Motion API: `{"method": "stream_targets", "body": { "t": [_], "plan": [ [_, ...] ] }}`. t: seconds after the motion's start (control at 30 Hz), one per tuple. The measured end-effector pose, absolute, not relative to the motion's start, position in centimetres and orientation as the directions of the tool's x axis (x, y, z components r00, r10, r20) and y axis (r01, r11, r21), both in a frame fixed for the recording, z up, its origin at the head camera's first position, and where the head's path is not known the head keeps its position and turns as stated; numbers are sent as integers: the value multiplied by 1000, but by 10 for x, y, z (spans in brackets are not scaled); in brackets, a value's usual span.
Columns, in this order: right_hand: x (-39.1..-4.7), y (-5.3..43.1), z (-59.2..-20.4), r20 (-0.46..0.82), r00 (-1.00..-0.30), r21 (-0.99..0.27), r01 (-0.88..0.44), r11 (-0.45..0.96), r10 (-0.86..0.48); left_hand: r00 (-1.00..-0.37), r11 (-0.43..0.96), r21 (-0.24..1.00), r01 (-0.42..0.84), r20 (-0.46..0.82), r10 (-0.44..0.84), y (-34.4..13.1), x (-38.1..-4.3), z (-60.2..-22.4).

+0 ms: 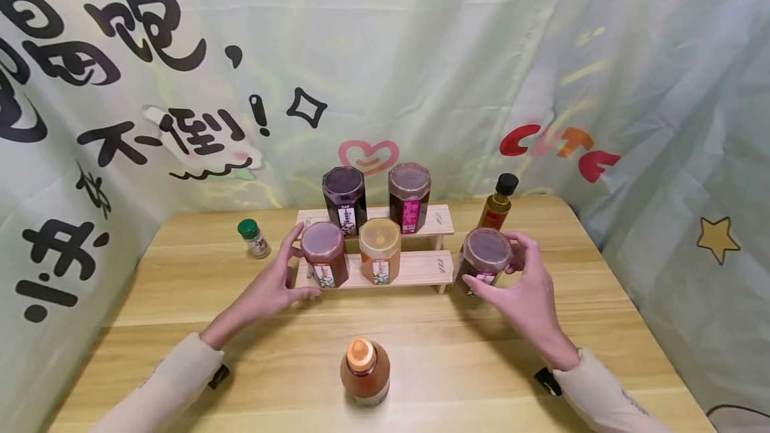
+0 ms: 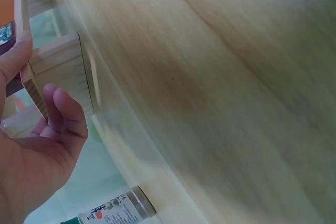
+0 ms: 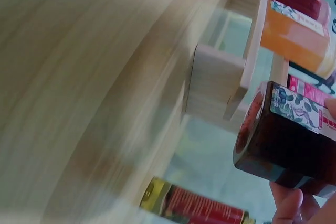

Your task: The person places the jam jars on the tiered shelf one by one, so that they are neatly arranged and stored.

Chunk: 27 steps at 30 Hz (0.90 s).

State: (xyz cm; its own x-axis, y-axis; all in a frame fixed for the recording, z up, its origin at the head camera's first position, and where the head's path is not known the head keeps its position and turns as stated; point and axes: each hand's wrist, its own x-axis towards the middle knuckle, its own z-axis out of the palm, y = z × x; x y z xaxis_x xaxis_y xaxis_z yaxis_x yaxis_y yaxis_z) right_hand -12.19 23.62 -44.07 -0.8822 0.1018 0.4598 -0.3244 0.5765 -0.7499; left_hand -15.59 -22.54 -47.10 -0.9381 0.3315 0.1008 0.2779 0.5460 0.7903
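My right hand (image 1: 529,289) grips a dark jar (image 1: 484,252) with a pale lid, just off the right end of the two-step wooden rack (image 1: 421,267). In the right wrist view the jar's (image 3: 294,140) underside shows, raised off the table. At the rack's left end is my left hand (image 1: 279,286), thumb on the front board edge and fingers curled around the end, as the left wrist view shows of the rack (image 2: 63,69). Beside it on the lower step stand a red-brown jar (image 1: 325,256) and an amber jar (image 1: 380,252).
Two dark jars, one left (image 1: 345,196) and one right (image 1: 410,199), stand on the upper step. A green-capped shaker (image 1: 255,239) is left of the rack. A black-capped bottle (image 1: 496,202) stands behind the held jar. Near the front is an orange-capped bottle (image 1: 365,373). Printed cloth hangs behind.
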Motion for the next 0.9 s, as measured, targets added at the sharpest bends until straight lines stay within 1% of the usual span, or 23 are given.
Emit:
{"method": "stream_targets", "body": {
  "t": [0.53, 0.7, 0.9],
  "plan": [
    [-137, 192, -450, 477, -874, -767, -360, 531, 96, -937, 547, 788, 283, 105, 333, -225, -157, -469],
    [-141, 184, -451, 477, -872, -781, -365, 506, 107, -935, 548, 782, 297, 120, 335, -226, -157, -471],
    [-144, 180, -452, 468, -878, -778, -352, 520, 105, -934, 547, 783, 298, 122, 335, -226, -156, -472]
  ]
}}
